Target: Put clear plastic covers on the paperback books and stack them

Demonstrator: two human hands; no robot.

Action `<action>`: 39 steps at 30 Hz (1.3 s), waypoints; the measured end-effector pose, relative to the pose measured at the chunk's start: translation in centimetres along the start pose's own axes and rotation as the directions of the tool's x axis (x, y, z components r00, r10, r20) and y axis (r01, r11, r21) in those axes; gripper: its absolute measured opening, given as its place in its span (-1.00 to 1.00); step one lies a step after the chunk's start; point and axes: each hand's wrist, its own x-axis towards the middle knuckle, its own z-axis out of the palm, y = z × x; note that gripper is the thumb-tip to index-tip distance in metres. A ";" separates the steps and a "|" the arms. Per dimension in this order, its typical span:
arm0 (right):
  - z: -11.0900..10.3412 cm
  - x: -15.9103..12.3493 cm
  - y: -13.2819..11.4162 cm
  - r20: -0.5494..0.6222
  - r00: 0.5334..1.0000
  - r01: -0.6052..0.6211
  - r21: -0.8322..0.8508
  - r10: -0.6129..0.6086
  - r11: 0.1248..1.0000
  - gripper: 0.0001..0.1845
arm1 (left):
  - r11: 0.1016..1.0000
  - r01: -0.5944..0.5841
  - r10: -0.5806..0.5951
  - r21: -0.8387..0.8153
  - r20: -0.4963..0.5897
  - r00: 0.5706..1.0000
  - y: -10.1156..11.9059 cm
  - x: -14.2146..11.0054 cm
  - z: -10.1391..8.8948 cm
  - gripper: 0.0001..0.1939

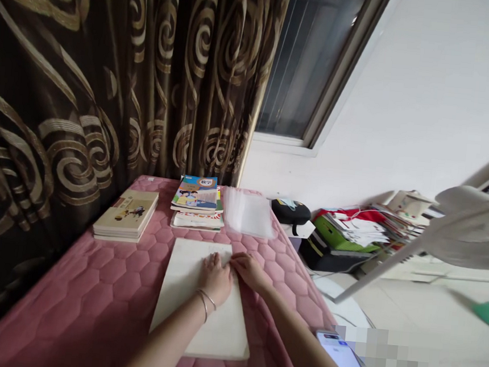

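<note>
A large, flat, cream-white book-like piece (pixel 214 332) lies on the pink quilted surface in front of me. Whether it is an open book or a pad, I cannot tell. My left hand (pixel 218 277) rests palm down on its upper right part, fingers stretched out, with two thin bangles on the wrist. At the piece's upper right edge, my right hand (pixel 249 269) has its thumb and fingers pinched together on the edge, close beside the left fingertips. Exactly what lies between those fingers is partly hidden.
Beyond the piece stand a stack of colourful textbooks (pixel 196 193) and some translucent plastic sheets (pixel 252 215). A tan book stack (pixel 126 213) lies left. Along the right edge are a phone (pixel 342 360) and a black case (pixel 290 211); a white fan (pixel 467 226) stands farther right.
</note>
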 end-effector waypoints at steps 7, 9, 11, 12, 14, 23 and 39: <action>1.0 3.0 1.5 -0.075 0.990 -0.126 -0.049 0.122 0.991 -0.73 | 1.000 0.005 -0.005 -0.009 -0.048 0.999 -0.3 -0.1 0.9 -0.63; 1.0 4.2 1.3 -0.069 0.983 -0.177 -0.084 0.172 0.981 -0.69 | 1.000 0.003 -0.003 -0.005 -0.056 0.998 -0.4 0.0 1.3 -0.64; 0.9 5.4 1.0 -0.075 0.971 -0.234 -0.100 0.227 0.967 -0.68 | 1.000 0.008 -0.008 -0.002 -0.063 0.998 -0.5 0.0 1.7 -0.65; 0.8 6.0 0.9 -0.085 0.965 -0.257 -0.103 0.249 0.961 -0.67 | 1.000 0.010 -0.010 -0.001 -0.066 0.998 -0.5 0.1 1.8 -0.65; 0.8 6.9 0.6 -0.106 0.957 -0.281 -0.106 0.270 0.954 -0.65 | 1.000 0.007 -0.007 -0.002 -0.075 0.997 -0.6 0.0 1.9 -0.65; 1.5 4.8 0.9 -0.111 0.967 -0.242 -0.135 0.228 0.961 -0.67 | 1.000 0.006 -0.007 -0.015 -0.065 0.998 -0.4 -0.3 1.1 -0.67; 1.1 6.9 0.6 -0.142 0.938 -0.330 -0.086 0.317 0.940 -0.63 | 1.000 -0.006 0.004 -0.024 -0.064 0.998 -0.3 -0.3 0.9 -0.67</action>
